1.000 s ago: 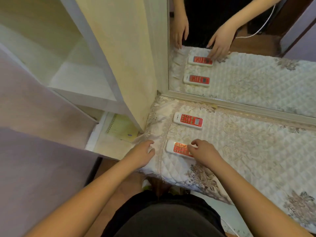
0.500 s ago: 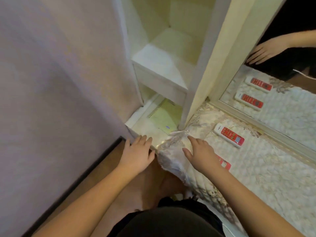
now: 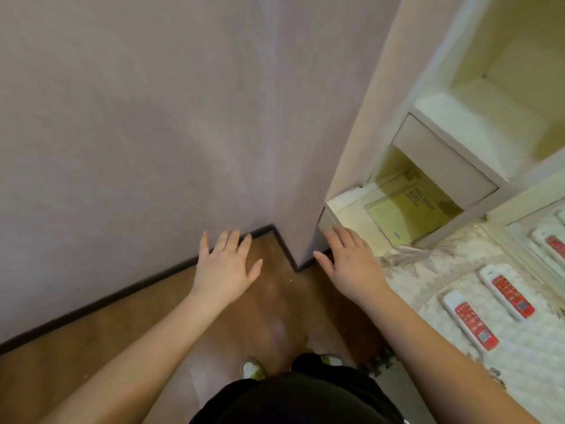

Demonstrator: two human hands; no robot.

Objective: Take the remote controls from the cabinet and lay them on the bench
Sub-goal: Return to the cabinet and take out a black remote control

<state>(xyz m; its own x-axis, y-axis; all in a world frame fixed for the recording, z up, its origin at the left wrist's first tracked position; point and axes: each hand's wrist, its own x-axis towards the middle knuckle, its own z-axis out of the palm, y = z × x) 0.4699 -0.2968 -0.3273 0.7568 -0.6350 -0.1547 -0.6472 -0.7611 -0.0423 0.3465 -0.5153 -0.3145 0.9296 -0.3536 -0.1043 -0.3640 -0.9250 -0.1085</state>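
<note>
Both the left hand (image 3: 224, 269) and right hand (image 3: 348, 266) hover empty, fingers spread; two remotes (image 3: 469, 324) lie on the bench (image 3: 519, 371).

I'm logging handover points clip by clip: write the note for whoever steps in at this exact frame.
Left hand: open, empty, over the floor.
Right hand: open, empty, fingertips at the cabinet corner.
Two remote controls lie side by side on the quilted bench.
Cabinet's lower shelf shows only a green notebook; no remote is visible there.
Left: check the hidden shelf areas for further remotes.
</note>
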